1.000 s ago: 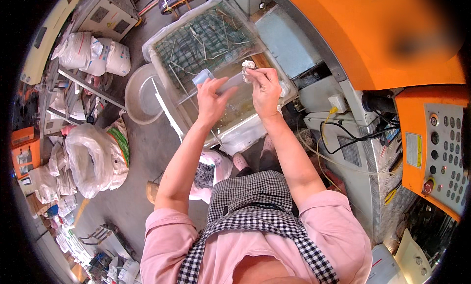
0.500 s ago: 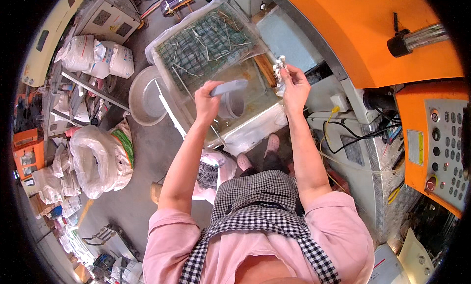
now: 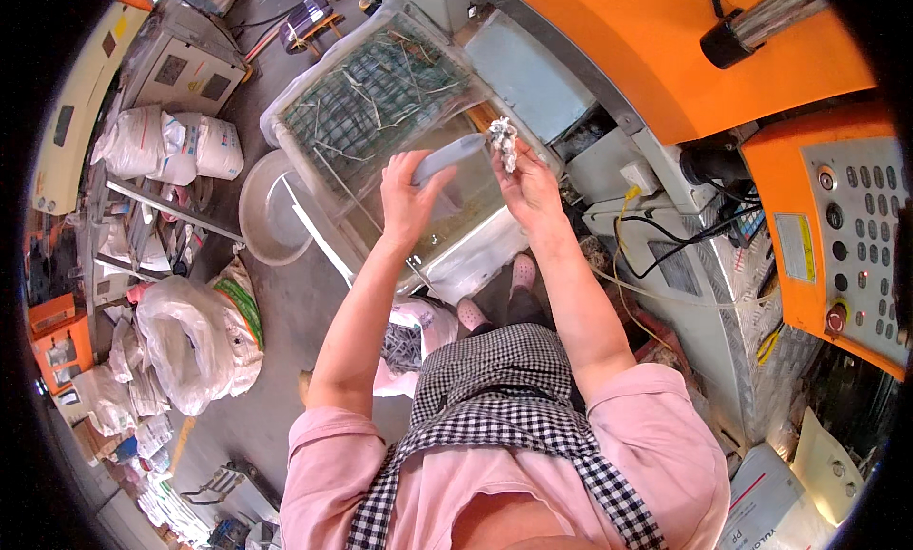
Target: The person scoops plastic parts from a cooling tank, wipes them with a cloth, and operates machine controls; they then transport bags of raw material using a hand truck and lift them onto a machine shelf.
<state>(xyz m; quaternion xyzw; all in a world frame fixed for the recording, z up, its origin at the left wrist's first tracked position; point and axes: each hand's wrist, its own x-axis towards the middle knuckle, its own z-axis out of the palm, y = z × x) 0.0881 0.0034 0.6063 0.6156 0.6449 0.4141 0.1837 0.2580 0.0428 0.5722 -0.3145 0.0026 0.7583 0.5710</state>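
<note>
My left hand (image 3: pixel 407 196) is closed round one end of a long grey plastic piece (image 3: pixel 451 158) with a rounded tip. Close to that tip, my right hand (image 3: pixel 529 191) pinches a crumpled whitish wad (image 3: pixel 504 139), perhaps a rag; its material is hard to make out. Both hands are above a pale rectangular tub (image 3: pixel 475 249) of cloudy water. At the tub's far side lies green netting (image 3: pixel 376 89) strewn with thin pale strips. A faint greyish shape under the plastic piece is too blurred to name.
An orange machine with a button panel (image 3: pixel 861 236) stands at the right. Left of the tub sits a round basin (image 3: pixel 271 212). A bag of dark strips (image 3: pixel 404 346) stands by my feet; an open white sack (image 3: pixel 185 336) and full bags (image 3: pixel 204 149) are farther left.
My right hand has moved left with the wad, bringing it up to the plastic piece's tip. The plastic piece has turned, and its cup-like round part no longer shows clearly. The view has shifted slightly.
</note>
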